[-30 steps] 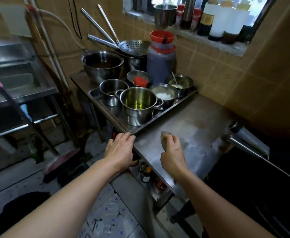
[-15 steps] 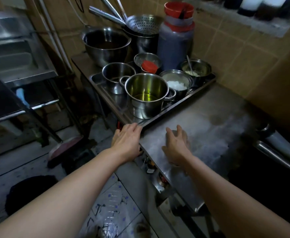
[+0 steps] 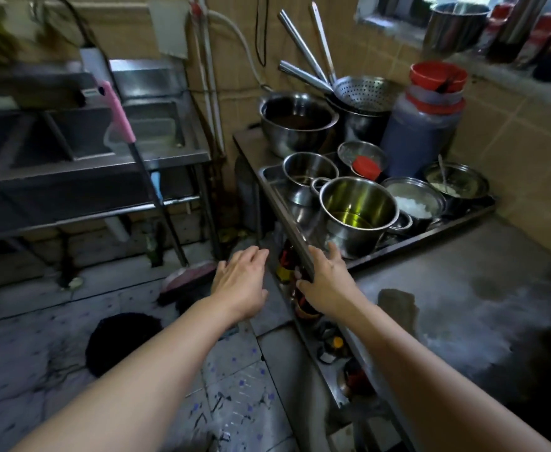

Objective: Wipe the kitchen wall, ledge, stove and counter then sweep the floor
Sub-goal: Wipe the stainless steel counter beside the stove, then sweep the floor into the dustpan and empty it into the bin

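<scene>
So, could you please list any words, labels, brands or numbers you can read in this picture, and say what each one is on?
No text can be read anywhere.
Bottles on the window ledge: any labels are too blurred to read.
Big jar with the red lid: no lettering shows.
Small bottles on the shelf under the counter: too small and dark to read.

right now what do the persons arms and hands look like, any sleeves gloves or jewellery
Both forearms are bare as far as the picture shows: no sleeves reach into view. The left hand and right hand wear no gloves, and no rings, watch or wristbands are visible.
</scene>
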The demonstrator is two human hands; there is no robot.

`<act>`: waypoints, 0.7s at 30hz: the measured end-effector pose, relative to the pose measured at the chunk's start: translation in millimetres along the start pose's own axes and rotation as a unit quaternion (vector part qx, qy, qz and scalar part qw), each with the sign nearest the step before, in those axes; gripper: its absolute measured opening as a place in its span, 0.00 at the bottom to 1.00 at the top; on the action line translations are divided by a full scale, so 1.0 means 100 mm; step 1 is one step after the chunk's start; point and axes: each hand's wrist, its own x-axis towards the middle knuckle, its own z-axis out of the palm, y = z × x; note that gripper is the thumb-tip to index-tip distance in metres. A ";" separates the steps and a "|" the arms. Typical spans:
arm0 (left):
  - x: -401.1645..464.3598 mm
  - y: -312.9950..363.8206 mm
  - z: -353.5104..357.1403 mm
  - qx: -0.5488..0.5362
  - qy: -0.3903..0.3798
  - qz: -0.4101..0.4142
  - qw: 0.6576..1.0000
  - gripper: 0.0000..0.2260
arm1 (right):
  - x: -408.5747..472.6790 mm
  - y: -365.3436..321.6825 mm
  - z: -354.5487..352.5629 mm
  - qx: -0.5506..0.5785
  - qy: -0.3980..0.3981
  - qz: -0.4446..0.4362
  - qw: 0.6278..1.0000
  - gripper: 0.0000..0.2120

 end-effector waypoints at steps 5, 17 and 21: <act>-0.19 -0.49 -0.17 -0.029 0.021 -0.044 0.998 0.34 | 0.12 -0.55 0.18 -0.022 -0.015 -0.046 0.999 0.34; 0.13 -1.36 -0.62 -0.073 0.083 -0.148 0.983 0.36 | 0.94 -1.45 0.37 -0.047 -0.056 -0.122 0.990 0.35; 0.46 -1.58 -0.76 -0.083 0.099 -0.183 0.975 0.36 | 1.49 -1.65 0.40 -0.053 -0.076 -0.151 0.984 0.35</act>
